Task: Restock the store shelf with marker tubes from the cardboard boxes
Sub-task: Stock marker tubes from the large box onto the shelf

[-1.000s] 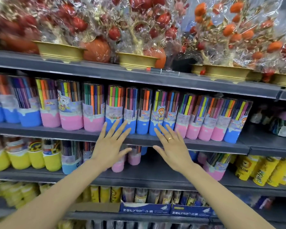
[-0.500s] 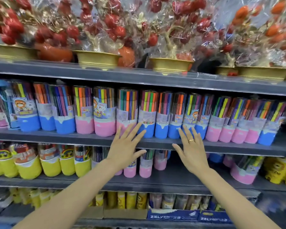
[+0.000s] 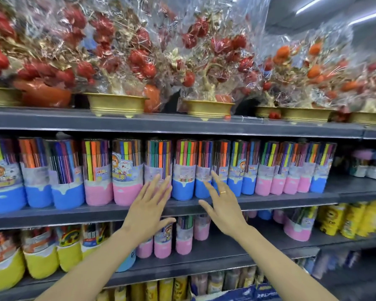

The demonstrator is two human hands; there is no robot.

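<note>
Both hands reach toward the row of marker tubes (image 3: 159, 170) standing upright on the middle shelf (image 3: 96, 213). The left hand (image 3: 148, 211) is spread with straight fingers, its tips at a pink-based tube. The right hand (image 3: 224, 205), wearing a ring, is also spread, fingertips at the blue-based tubes, holding nothing.

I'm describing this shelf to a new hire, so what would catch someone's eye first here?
First, the long row of marker tubes with pink and blue bases, packed along the middle shelf. Right in front of it, the left hand and right hand reach out with fingers spread, holding nothing. Above, cellophane-wrapped red and orange ornamental trees in gold pots fill the top shelf.
</note>
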